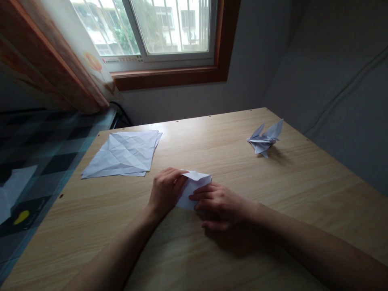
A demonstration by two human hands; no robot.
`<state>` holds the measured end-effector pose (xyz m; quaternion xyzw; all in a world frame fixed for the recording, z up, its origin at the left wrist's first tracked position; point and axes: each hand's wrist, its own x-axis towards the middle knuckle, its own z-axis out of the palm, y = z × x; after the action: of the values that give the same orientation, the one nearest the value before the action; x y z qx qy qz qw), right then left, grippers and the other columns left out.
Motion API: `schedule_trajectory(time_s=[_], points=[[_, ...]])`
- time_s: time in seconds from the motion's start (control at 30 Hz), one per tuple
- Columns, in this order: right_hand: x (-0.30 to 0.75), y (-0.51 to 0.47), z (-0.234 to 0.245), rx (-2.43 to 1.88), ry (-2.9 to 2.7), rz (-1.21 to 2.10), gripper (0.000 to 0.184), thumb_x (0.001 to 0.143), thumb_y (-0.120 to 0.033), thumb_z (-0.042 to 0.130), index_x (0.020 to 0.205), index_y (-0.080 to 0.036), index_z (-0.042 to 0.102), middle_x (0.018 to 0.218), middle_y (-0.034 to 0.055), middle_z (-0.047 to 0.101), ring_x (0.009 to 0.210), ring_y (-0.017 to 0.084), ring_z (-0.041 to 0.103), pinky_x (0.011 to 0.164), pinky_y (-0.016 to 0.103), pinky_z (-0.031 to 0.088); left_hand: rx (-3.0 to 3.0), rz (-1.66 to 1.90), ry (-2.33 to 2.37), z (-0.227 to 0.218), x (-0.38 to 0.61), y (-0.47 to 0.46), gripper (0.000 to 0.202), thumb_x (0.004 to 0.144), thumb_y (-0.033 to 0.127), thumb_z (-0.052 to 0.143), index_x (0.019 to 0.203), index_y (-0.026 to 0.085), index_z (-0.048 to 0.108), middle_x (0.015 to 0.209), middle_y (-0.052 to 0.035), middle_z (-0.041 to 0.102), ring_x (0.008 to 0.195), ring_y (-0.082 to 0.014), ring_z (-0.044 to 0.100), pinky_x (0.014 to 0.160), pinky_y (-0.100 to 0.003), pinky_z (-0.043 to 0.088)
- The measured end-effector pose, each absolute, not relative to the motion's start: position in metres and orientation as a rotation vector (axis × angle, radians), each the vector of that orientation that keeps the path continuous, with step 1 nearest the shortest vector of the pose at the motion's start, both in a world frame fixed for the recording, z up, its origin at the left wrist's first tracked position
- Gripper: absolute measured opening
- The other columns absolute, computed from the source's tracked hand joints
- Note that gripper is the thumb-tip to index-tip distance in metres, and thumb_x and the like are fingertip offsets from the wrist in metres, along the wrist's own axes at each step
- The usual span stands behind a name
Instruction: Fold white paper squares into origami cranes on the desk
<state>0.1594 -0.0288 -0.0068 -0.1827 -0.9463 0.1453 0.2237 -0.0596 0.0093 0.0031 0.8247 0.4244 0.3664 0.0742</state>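
A small sheet of folded white paper (190, 195) lies on the table in front of me, with a flap raised along its far edge. My left hand (166, 189) is closed on the paper's upper left corner, its fingertips at the flap. From the right, my right hand (220, 205) grips the paper's right side, several fingers bent over its face and the little finger lower down near the tabletop. Parts of the paper's left and right edges are hidden under my hands.
The wooden table (121, 226) has a stack of creased white paper sheets (130, 151) at its far left. A folded paper bird (263, 139) stands at the far right. Beyond the left edge is a checkered surface (57, 161) with loose white paper (18, 186). A window (176, 28) is behind.
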Motion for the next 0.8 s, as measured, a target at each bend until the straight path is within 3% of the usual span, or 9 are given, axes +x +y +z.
schedule_trajectory(time_s=[0.1,0.2,0.33,0.53,0.67,0.8], points=[[0.1584,-0.0293,-0.0091,-0.506,-2.617,0.392,0.032,0.084,-0.041,0.060,0.102,-0.015,0.064,0.122,0.0117,0.066,0.116,0.025,0.056,0.099,0.042,0.045,2.312,1.145,1.357,0.0021,-0.0597,0.0086,0.020,0.088,0.023,0.053,0.093,0.019,0.072,0.080,-0.0028,0.074,0.067,-0.0152,0.067,0.059,-0.024,0.052],[0.1581,-0.0292,-0.0078,-0.490,-2.620,0.354,0.030,0.083,-0.038,0.060,0.102,-0.015,0.064,0.123,0.0115,0.065,0.115,0.025,0.056,0.100,0.042,0.044,2.432,1.202,1.199,0.0017,-0.0605,0.0069,0.022,0.087,0.022,0.055,0.104,0.020,0.069,0.088,-0.0039,0.075,0.076,-0.0161,0.068,0.067,-0.027,0.054],[0.1582,-0.0303,-0.0046,-0.532,-2.654,0.306,0.030,0.083,-0.035,0.062,0.105,-0.015,0.063,0.132,0.0126,0.060,0.121,0.028,0.052,0.104,0.045,0.041,2.653,1.134,0.860,0.0041,-0.0593,0.0031,0.017,0.091,0.023,0.055,0.086,0.019,0.070,0.085,-0.0047,0.075,0.078,-0.0160,0.069,0.076,-0.029,0.052],[0.1583,-0.0313,-0.0029,-0.532,-2.648,0.323,0.026,0.085,-0.036,0.060,0.102,-0.016,0.061,0.127,0.0121,0.063,0.123,0.026,0.051,0.103,0.042,0.041,2.467,1.057,1.016,0.0084,-0.0565,0.0015,0.031,0.093,0.028,0.051,0.067,0.017,0.065,0.069,-0.0027,0.069,0.061,-0.0115,0.061,0.061,-0.022,0.045],[0.1552,-0.0322,-0.0038,-0.508,-2.648,0.293,0.025,0.088,-0.039,0.058,0.098,-0.017,0.061,0.121,0.0121,0.066,0.111,0.023,0.058,0.096,0.039,0.045,2.259,1.124,1.294,0.0085,-0.0570,0.0057,0.041,0.091,0.033,0.052,0.054,0.016,0.055,0.049,0.0027,0.050,0.047,-0.0088,0.044,0.048,-0.020,0.035],[0.1557,-0.0330,-0.0072,-0.484,-2.515,0.158,0.022,0.092,-0.036,0.053,0.100,-0.017,0.061,0.118,0.0106,0.067,0.105,0.021,0.060,0.089,0.036,0.048,2.091,1.176,1.378,0.0080,-0.0567,0.0080,0.035,0.087,0.033,0.055,0.057,0.016,0.055,0.047,0.0052,0.044,0.046,-0.0076,0.038,0.045,-0.019,0.031]])
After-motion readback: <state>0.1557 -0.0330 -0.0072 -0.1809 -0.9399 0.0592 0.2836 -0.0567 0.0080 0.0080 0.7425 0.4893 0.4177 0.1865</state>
